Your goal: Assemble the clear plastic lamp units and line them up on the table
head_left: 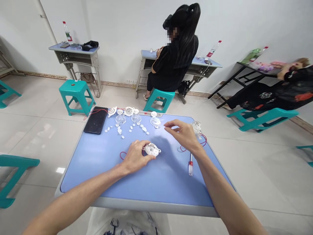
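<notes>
Gripping a white round housing (152,149) against the blue table (146,186), the person's left hand (134,156) has its fingers curled around the part's near side, thumb and fingertips closed on its rim. The housing sits at the tips of that hand, flat on the table with its open face up and a small tab jutting away toward the right hand. A red wire (121,156) loops out from beneath the left palm.

The right hand (184,133) hovers just beyond and to the right of the housing, apart from it, with thumb and forefinger drawn close together and pointing left; whether a tiny piece is pinched between them cannot be told. The left hand is the nearer of the two and the only one touching the part.

Under the right wrist lies a screwdriver (190,164), its long axis running almost straight toward the person, red-banded handle nearest. Beyond the right knuckles rests a second clear assembly (197,126) with its own red lead.

Farther out from both hands, a row of clear domes and small white gears (132,125) is spread across the table's far half, with a dark phone (96,119) lying face up off to the left. Past the table, a seated person (174,58) in black works at another desk, back turned, near a teal stool (76,93).
</notes>
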`<state>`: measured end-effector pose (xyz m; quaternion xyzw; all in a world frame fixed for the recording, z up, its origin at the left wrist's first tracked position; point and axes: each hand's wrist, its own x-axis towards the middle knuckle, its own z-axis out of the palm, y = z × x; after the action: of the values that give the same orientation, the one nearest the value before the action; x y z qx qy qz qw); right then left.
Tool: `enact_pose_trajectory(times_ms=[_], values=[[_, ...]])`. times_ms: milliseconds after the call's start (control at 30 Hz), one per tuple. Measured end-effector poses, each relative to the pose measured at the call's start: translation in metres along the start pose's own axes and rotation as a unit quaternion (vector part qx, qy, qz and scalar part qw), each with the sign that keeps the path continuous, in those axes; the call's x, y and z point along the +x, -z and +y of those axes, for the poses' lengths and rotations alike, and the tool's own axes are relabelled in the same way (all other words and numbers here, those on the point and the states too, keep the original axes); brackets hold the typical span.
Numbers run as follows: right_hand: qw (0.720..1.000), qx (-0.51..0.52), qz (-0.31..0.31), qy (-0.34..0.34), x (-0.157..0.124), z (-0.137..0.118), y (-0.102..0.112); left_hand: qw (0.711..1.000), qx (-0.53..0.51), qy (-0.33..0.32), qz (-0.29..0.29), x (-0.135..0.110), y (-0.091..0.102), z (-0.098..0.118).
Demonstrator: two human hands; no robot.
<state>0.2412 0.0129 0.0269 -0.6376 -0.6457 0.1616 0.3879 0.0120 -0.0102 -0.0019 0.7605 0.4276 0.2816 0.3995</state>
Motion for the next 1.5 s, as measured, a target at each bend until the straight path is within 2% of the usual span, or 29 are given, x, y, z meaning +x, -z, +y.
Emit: enact_pose_trajectory(times_ms=[167,267,433,1167,1500], values=[[0.982,0.014,-0.12,0.142,-0.041,-0.024,0.011,1.0,0.009,0.004,-0.006,0.0,0.001,0.003],[0.97,-0.007,-0.132,0.204,-0.056,-0.026,0.005,1.0,0.013,0.004,-0.007,0.0,0.002,0.004],[0.952,-0.04,-0.136,0.27,-0.058,-0.022,-0.007,1.0,0.024,-0.01,-0.009,0.001,0.002,0.002],[0.943,-0.034,-0.165,0.285,-0.06,-0.019,-0.011,0.998,0.021,-0.032,-0.048,0.001,0.004,-0.001],[0.945,-0.039,-0.169,0.278,-0.062,-0.021,-0.01,0.998,0.022,-0.046,-0.043,0.001,0.004,-0.002]])
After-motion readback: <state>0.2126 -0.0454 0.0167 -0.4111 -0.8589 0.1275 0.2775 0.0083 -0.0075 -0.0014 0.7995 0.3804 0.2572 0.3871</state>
